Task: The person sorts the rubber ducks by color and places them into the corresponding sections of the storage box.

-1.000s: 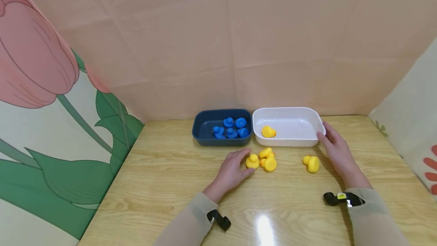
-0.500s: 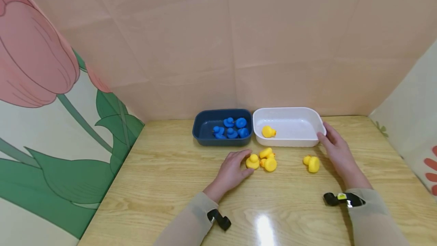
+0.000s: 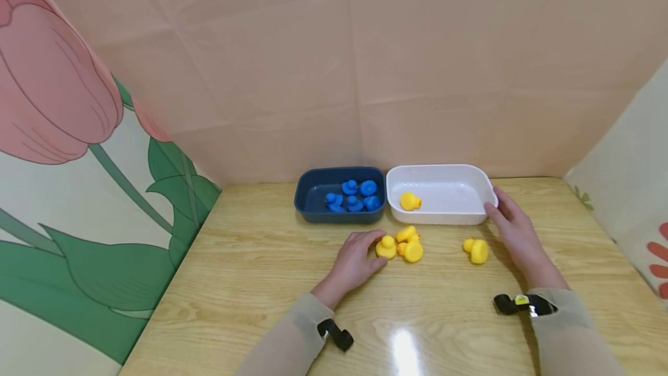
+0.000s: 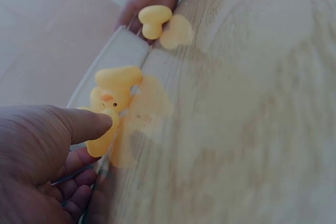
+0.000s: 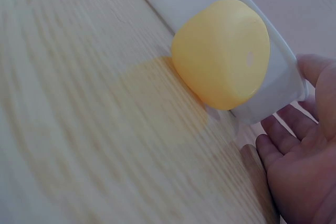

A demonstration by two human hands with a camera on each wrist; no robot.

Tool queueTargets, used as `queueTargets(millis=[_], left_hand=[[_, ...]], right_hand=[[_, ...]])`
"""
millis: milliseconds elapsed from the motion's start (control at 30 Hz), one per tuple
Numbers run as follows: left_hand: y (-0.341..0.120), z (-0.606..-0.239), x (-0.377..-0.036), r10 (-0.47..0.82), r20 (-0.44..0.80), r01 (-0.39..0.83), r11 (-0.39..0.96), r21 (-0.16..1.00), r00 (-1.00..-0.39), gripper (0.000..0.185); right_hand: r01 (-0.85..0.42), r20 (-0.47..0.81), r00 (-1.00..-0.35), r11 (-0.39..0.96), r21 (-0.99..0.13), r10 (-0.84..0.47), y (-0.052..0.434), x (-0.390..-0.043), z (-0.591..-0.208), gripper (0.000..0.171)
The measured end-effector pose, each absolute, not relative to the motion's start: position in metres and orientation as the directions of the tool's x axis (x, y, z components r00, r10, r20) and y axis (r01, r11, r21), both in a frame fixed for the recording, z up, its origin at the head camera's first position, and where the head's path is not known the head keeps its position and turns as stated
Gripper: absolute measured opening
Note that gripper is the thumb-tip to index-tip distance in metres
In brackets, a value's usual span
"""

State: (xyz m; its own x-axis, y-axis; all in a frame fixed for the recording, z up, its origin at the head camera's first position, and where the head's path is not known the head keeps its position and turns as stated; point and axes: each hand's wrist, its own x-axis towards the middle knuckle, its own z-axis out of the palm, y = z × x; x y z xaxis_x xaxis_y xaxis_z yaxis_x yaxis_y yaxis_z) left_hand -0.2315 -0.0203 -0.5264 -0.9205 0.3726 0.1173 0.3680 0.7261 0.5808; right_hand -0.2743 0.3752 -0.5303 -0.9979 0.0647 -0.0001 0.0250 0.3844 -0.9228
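In the head view, my left hand [image 3: 355, 260] has its thumb and fingers around an upright yellow rubber duck [image 3: 386, 247]. The left wrist view shows the thumb pressed to that duck [image 4: 102, 135]; the far side of the grip is partly hidden. Touching or close beside it are two tipped yellow ducks [image 3: 413, 250]. My right hand [image 3: 516, 234] holds the right end of a white tray [image 3: 443, 217], thumb at the front corner of the rim and fingers around the end. One yellow duck [image 3: 410, 201] lies inside the tray. Another duck [image 3: 478, 251] lies tipped near the right hand.
A dark blue tray [image 3: 308, 217] with several blue ducks [image 3: 354, 203] stands left of the white one, both near the back edge of the wooden table [image 3: 235, 283]. Behind them rises a pinkish cloth backdrop [image 3: 261, 74]. A flower-printed panel [image 3: 104, 271] borders the left side.
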Motion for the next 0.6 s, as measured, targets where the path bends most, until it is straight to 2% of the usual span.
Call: queueTargets(millis=[233,600], left_hand=[[-0.020,-0.518,-0.230,0.352,0.094,0.332,0.712,0.619,-0.931,0.057],[-0.020,-0.498,-0.230,0.340,0.151,0.354,0.682,0.640,-0.928,0.054]], right_hand=[[0.034,-0.011,-0.998,0.380,-0.924,0.063,0.375,-0.276,-0.530,0.088],[0.049,-0.024,-0.997,0.378,-0.925,0.071,0.375,-0.277,-0.530,0.087]])
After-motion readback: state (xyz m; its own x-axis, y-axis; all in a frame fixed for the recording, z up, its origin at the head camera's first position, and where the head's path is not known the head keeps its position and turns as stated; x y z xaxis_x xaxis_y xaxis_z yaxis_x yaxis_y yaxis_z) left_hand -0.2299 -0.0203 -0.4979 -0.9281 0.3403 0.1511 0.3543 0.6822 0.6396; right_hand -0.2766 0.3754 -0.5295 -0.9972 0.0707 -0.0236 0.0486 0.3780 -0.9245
